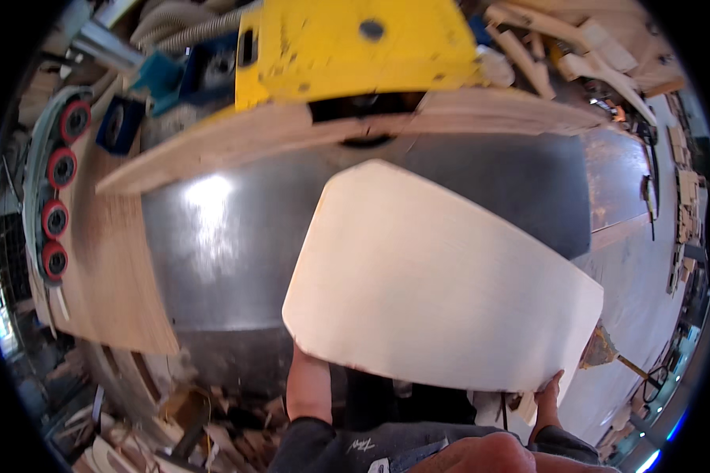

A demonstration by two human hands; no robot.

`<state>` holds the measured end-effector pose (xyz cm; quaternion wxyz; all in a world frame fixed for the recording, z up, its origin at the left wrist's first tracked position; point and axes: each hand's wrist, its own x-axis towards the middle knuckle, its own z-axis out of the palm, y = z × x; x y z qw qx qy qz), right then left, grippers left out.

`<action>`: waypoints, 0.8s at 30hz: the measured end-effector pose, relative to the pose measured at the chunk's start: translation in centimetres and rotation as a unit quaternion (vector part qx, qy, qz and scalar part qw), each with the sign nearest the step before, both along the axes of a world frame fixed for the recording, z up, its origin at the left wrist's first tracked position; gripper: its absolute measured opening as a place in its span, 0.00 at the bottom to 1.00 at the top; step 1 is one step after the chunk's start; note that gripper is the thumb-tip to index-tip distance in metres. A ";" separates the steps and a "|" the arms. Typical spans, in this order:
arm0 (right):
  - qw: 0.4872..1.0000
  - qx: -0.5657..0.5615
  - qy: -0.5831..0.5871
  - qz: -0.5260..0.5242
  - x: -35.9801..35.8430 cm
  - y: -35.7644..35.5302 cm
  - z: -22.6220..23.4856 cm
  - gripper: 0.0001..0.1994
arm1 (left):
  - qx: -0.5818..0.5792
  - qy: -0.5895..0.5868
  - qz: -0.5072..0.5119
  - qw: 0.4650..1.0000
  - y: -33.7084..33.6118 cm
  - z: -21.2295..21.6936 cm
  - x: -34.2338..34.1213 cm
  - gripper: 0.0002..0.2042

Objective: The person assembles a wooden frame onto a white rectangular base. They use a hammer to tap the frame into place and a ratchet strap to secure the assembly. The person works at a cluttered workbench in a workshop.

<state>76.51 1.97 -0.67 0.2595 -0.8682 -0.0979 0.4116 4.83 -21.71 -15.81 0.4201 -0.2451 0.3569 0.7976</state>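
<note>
A pale flat wooden panel (442,276) with cut-off corners and tapered sides spans the middle of the view, over a dark metal machine table (229,276). Its narrower end points up and left. At the lower right corner my right hand (551,386) grips the panel's edge, thumb on top. My left forearm (308,386) reaches under the near left edge; the panel covers that hand and its fingers. Beyond the panel's far corner runs a wooden fence (237,142) with a dark opening in its middle.
A yellow machine housing (355,55) stands behind the fence. Along the left is a feeder with several red wheels (61,167). Wooden offcuts (521,55) lie at the far right, more scraps (213,441) at lower left. A brush-like tool (599,348) rests right of the panel.
</note>
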 end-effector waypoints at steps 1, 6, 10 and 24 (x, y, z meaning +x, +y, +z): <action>1.000 -0.004 -0.018 0.014 -0.7 0.3 -0.2 0.48 | 0.004 0.005 -0.002 1.000 -0.2 0.0 0.3 0.30; 0.999 0.048 -0.003 0.025 -0.9 1.1 -1.0 0.49 | 0.025 0.031 -0.030 0.999 1.0 0.0 0.0 0.30; 0.999 0.020 -0.043 0.018 -1.1 0.6 -0.2 0.47 | 0.032 0.057 -0.065 0.996 1.5 1.2 -0.4 0.31; 0.981 0.192 0.026 -0.024 1.1 1.8 -1.2 0.40 | 0.248 -0.189 -0.167 0.936 4.3 20.1 11.2 0.32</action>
